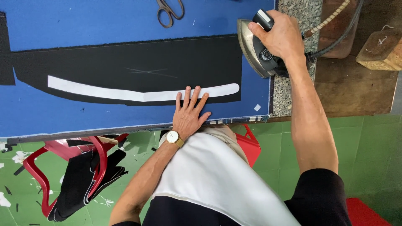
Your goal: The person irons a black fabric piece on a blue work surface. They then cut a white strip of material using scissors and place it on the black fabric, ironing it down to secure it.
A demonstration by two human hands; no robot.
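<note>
The pressing step was judged in hand: the white strip (142,94) on black fabric (138,67) was pinned flat by the released left hand (189,112), while the iron (260,48), at two o'clock, was grasped by the right hand (279,37), a lowering onto the strip being called for next.

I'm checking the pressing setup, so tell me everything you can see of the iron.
The iron is a heavy-looking one with a dull, worn metal soleplate and a dark body. It is tipped on its side, soleplate facing left, at the right edge of the blue pad, partly over a speckled stone surface. The right hand grips its handle from above. A braided cord and a dark hose run off from its rear.
</note>
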